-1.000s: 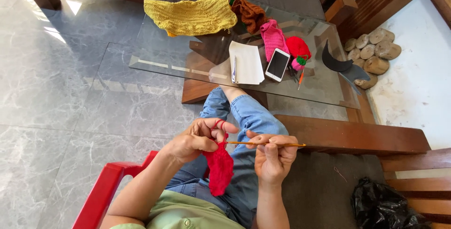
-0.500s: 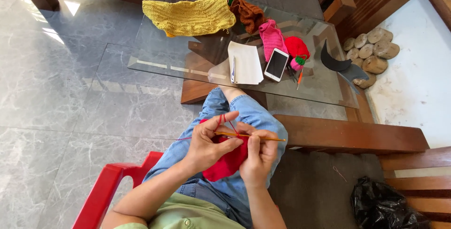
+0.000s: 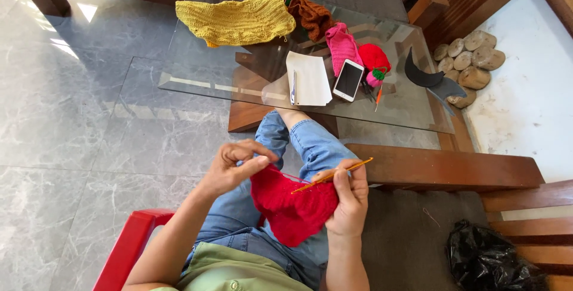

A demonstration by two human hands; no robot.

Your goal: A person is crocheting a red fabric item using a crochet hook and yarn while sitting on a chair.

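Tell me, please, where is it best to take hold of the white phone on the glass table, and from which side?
Grip the white phone across its two long edges, coming from above. It lies flat on the glass table, its near end clear; paper and the pink knit crowd it closely.

Glass table (image 3: 197,82) w/ yellow knit (image 3: 236,21), brown knit (image 3: 311,16), pink knit (image 3: 342,45), paper (image 3: 310,79), phone (image 3: 348,79).

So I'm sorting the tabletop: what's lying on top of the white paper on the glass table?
A pen lies along the left side of the white paper. A smartphone sits beside its right edge; any overlap is unclear. What is under the paper is covered.
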